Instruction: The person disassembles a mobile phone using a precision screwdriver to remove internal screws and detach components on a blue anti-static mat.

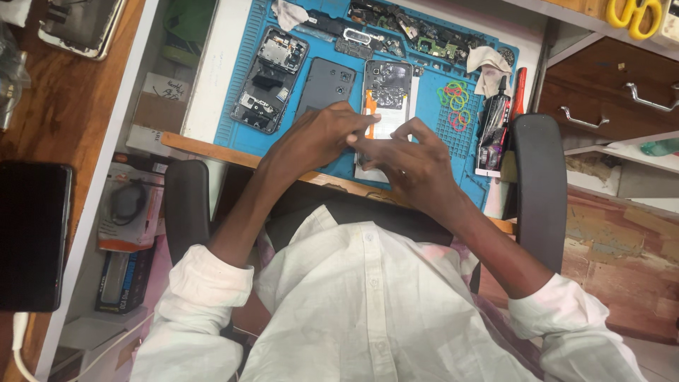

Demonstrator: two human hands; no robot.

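Both hands' fingertips on opened phone [385,106]; blue mat [438,134] beneath

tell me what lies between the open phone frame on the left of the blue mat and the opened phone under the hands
A dark grey phone back cover lies between them, in the head view.

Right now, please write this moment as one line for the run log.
left hand: on opened phone | right hand: on same phone, lower part | phone: lies on blue mat | beside it: dark back cover
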